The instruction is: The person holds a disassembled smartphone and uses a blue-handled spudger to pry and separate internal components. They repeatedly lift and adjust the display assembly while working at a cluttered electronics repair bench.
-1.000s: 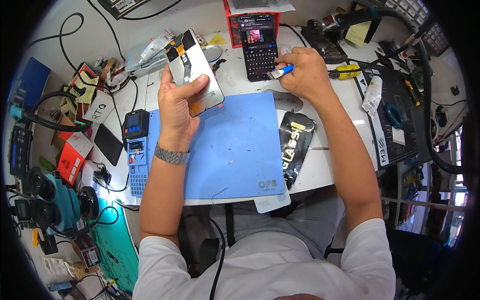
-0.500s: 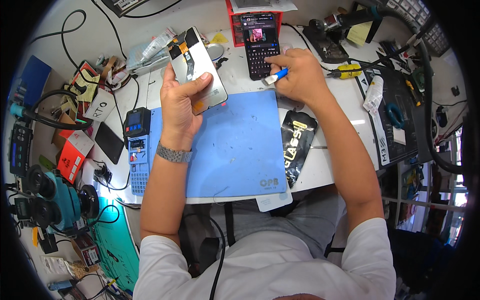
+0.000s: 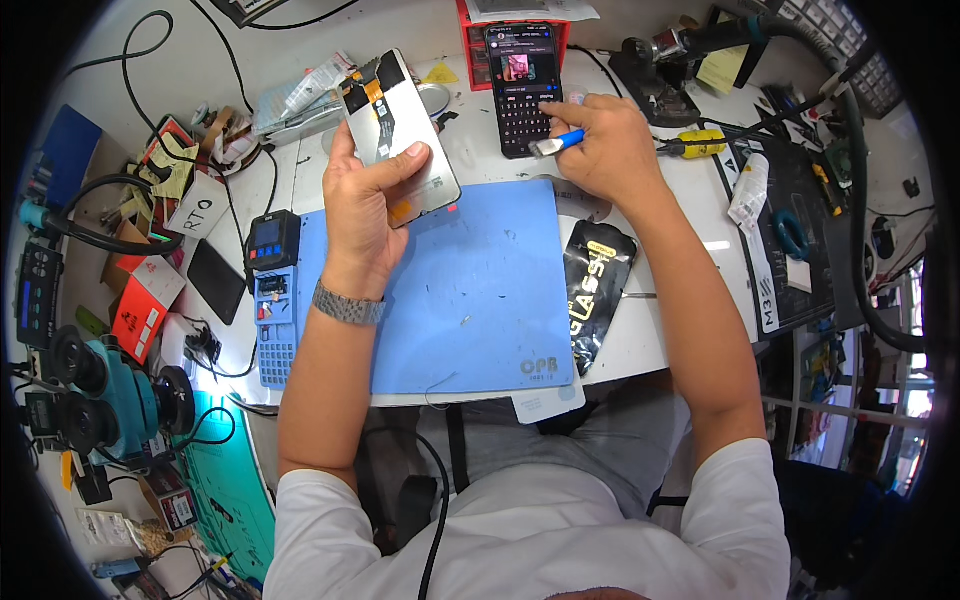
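Note:
My left hand [image 3: 372, 190] grips a phone display panel [image 3: 405, 125], its silvery back and orange-and-black flex cable turned up, above the left part of a blue work mat [image 3: 480, 290]. Between the fingers of my right hand [image 3: 610, 145] is a short blue-handled tool [image 3: 568, 141] with a flat pale tip; its exact kind is unclear. The right index finger reaches the on-screen keyboard of a black smartphone [image 3: 515, 145], which leans against a red drawer unit [image 3: 476, 50]. Beside the mat's right edge lies a black pouch [image 3: 600, 285].
Left of the mat are a blue-and-black bench device [image 3: 275, 245], a dark flat phone-like slab [image 3: 216, 280] and a teal microscope [image 3: 125, 395]. To the right, a black mat [image 3: 790, 240] carries a white tube [image 3: 748, 190] and a blue ring [image 3: 790, 232]. A yellow bottle [image 3: 700, 143] lies nearby.
My right index finger has shifted up and slightly right over the phone's keyboard, and the blue-handled tool moved a little right with it. The left hand and display panel moved slightly right.

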Available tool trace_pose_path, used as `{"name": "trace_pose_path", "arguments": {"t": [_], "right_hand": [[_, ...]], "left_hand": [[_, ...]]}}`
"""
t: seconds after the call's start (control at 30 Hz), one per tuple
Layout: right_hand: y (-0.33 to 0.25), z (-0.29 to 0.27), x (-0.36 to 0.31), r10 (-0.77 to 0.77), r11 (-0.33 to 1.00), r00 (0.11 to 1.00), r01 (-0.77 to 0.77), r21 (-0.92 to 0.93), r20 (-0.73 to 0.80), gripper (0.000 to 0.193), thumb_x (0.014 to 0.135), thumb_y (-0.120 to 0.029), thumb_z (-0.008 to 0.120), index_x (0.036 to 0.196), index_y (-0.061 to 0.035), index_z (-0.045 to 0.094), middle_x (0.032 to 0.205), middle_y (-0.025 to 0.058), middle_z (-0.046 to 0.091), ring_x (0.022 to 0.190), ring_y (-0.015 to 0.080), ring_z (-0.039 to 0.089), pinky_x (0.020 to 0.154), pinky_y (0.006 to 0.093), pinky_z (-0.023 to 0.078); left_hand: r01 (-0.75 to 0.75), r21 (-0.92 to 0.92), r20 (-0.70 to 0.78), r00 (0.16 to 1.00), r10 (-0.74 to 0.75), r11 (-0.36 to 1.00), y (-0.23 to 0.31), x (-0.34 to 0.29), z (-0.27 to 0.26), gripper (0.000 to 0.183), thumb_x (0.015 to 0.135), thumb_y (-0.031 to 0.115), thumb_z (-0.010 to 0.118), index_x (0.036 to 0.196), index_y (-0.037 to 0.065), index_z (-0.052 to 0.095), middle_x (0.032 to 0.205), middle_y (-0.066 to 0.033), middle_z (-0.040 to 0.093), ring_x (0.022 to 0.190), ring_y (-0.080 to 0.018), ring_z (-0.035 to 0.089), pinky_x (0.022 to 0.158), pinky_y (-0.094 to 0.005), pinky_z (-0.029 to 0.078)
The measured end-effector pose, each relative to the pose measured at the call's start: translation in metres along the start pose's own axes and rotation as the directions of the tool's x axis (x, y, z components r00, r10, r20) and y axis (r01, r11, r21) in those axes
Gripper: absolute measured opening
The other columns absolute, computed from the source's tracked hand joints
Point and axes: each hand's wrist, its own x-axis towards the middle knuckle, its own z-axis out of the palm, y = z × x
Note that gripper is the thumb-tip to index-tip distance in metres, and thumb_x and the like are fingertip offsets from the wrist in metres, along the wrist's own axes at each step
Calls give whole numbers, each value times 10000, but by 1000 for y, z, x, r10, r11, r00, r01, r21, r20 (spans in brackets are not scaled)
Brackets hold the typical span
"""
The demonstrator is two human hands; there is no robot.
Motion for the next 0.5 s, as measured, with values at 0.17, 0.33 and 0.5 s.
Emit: {"name": "trace_pose_path", "arguments": {"t": [0.17,0.33,0.5], "right_hand": [[3,-11,5,99,994,995,-98,-57,19,399,706,-207,723,1074,-143,864,770,139,710,809,325,704,833,449,551],[4,-11,5,175,984,982,-171,-51,71,380,776,-221,722,1124,-141,852,794,157,706,812,337,700,848,445,547],[-18,-14,13,267,910,954,-204,361,-135,341,1039,-359,638,1107,-69,804,940,178,703,898,311,689,838,404,536]], "left_hand": [[9,26,-1,1000,-9,1000,3,0,3,655,877,-90,740,1479,18,507,1220,-125,740,1061,-208,768,960,-351,656],[1,0,-14,1000,-1,1000,0,1,5,656,856,-90,755,1454,18,507,1174,-125,735,993,-220,775,886,-390,679],[29,23,6,1000,-29,999,1,-2,7,684,849,-100,756,1466,25,490,1183,-130,735,1009,-223,774,899,-396,674]]}}
